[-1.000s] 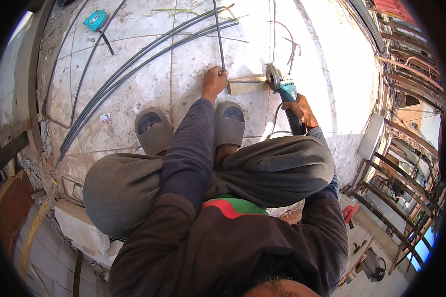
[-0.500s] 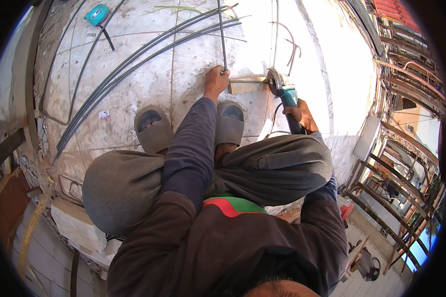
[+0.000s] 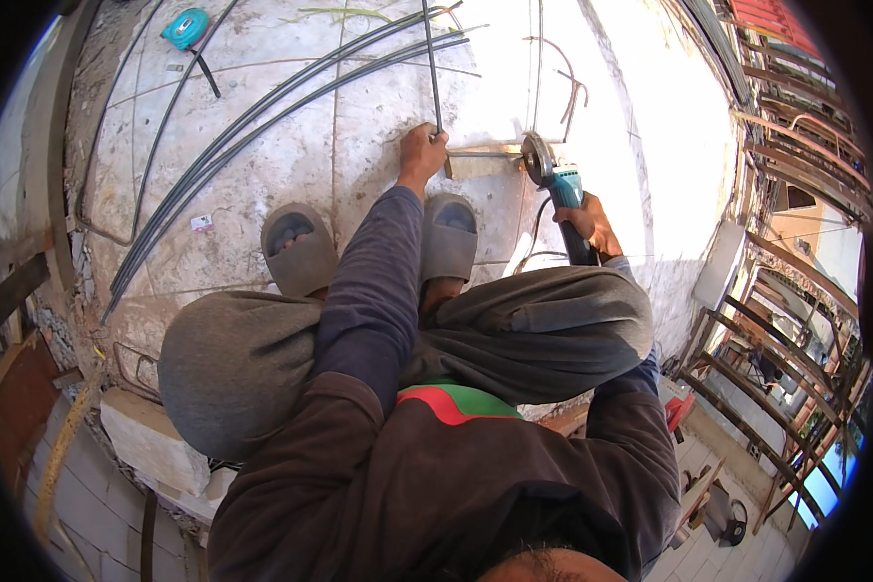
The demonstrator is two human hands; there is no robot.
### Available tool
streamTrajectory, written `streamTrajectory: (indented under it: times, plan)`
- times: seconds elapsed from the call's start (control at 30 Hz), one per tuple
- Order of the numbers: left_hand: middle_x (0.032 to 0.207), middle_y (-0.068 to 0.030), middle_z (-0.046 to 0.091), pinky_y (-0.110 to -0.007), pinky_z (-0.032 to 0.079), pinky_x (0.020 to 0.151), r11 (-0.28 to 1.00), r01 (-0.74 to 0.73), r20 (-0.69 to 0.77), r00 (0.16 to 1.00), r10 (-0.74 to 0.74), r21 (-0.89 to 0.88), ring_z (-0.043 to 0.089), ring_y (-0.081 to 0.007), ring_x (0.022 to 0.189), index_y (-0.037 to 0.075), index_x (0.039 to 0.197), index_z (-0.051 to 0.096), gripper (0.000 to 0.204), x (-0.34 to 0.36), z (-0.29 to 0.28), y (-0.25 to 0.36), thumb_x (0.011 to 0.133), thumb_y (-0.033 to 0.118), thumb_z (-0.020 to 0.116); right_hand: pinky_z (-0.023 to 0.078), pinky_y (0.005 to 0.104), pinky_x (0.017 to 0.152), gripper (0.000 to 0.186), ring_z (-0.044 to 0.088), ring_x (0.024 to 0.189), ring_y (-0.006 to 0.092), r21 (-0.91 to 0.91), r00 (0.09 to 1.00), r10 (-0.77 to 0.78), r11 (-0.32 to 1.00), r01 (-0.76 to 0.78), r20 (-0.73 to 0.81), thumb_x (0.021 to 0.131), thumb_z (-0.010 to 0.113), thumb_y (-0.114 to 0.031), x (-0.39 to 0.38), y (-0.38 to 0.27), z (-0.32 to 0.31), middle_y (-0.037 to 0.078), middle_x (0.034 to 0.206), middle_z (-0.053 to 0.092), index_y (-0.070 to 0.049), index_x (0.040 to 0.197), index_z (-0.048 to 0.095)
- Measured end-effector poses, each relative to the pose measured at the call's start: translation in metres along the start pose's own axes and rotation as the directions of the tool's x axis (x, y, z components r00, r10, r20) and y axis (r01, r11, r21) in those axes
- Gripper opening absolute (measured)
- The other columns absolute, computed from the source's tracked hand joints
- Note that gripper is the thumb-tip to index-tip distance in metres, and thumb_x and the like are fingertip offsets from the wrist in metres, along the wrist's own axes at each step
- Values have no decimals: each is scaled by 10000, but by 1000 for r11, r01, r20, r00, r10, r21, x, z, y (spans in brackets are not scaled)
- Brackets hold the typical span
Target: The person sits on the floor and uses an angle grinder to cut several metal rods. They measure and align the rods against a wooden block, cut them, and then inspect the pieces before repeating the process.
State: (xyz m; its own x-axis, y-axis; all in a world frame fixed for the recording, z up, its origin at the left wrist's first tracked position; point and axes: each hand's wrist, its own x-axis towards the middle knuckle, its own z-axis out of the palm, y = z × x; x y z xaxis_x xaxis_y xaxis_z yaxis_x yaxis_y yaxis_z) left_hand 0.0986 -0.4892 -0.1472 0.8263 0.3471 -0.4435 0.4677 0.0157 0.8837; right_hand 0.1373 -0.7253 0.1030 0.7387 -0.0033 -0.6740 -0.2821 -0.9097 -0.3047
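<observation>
My left hand (image 3: 420,155) is closed around a thin dark rod (image 3: 432,78) that runs up from my grip, beside the left end of a short wooden block (image 3: 478,171). My right hand (image 3: 592,223) grips a teal and black angle grinder (image 3: 565,187) by its body. The grinder's round disc (image 3: 537,155) stands at the right end of the block, where another thin bar lies across the wood; whether the disc touches that bar I cannot tell. A cord hangs from the grinder. My sandaled feet (image 3: 299,257) are just below and left of the block.
Long bundled rods (image 3: 204,165) curve across the pale floor on the left, with bent bars (image 3: 141,194) and a teal tape measure (image 3: 184,29) beyond. A short curved rod (image 3: 570,73) lies above the grinder. Timber framing (image 3: 795,252) lines the right side; a white block (image 3: 150,436) sits lower left.
My left hand has shifted slightly upward with the rod. The grinder is very slightly further right than a second ago, still in my right hand.
</observation>
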Motion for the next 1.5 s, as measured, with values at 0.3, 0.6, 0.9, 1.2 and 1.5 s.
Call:
streamTrajectory:
  times: [0.3, 0.6, 0.9, 1.2, 1.5]
  plan:
    - [896, -217, 691, -437, 497, 809, 1000, -10, 11, 1000, 10, 14, 651, -384, 897, 17, 896, 693, 254, 0, -3, 1, 829, 259, 660, 498, 361, 749, 510, 624, 754, 281, 15, 1000, -30, 999, 30, -10, 629, 754, -229, -3, 9, 4, 179, 891, 671, 44, 1043, 634]
    - [895, -215, 693, -431, 499, 812, 1000, -10, 31, 999, 10, -8, 656, -379, 897, 8, 920, 691, 265, 1, -2, 0, 829, 256, 663, 501, 382, 683, 460, 614, 734, 269, -18, 999, -40, 999, 41, 13, 636, 718, -241, 10, 13, -1, 165, 838, 654, 28, 1000, 634]
    - [903, -215, 692, -426, 503, 816, 1000, 4, 19, 1000, -3, -11, 656, -380, 905, 18, 931, 694, 250, -3, -2, 6, 827, 244, 673, 501, 381, 669, 492, 604, 709, 266, 4, 996, -79, 997, 79, 38, 637, 717, -244, 19, 12, -3, 169, 845, 649, 38, 1027, 618]
    - [905, -208, 696, -434, 504, 820, 1000, 1, 18, 1000, -2, 28, 659, -377, 899, 19, 926, 694, 258, 0, 0, 3, 828, 256, 669, 522, 380, 699, 522, 633, 721, 271, -70, 999, 31, 997, -28, 29, 639, 737, -217, 19, 20, -4, 186, 890, 668, 41, 1077, 619]
    - [909, -208, 698, -426, 506, 821, 1000, 26, 29, 999, -26, -8, 661, -373, 905, 19, 937, 697, 277, 2, 3, 2, 827, 270, 657, 520, 375, 695, 516, 634, 733, 271, -44, 1000, 0, 999, 1, 13, 630, 739, -221, 16, 19, -4, 184, 888, 671, 40, 1062, 630]
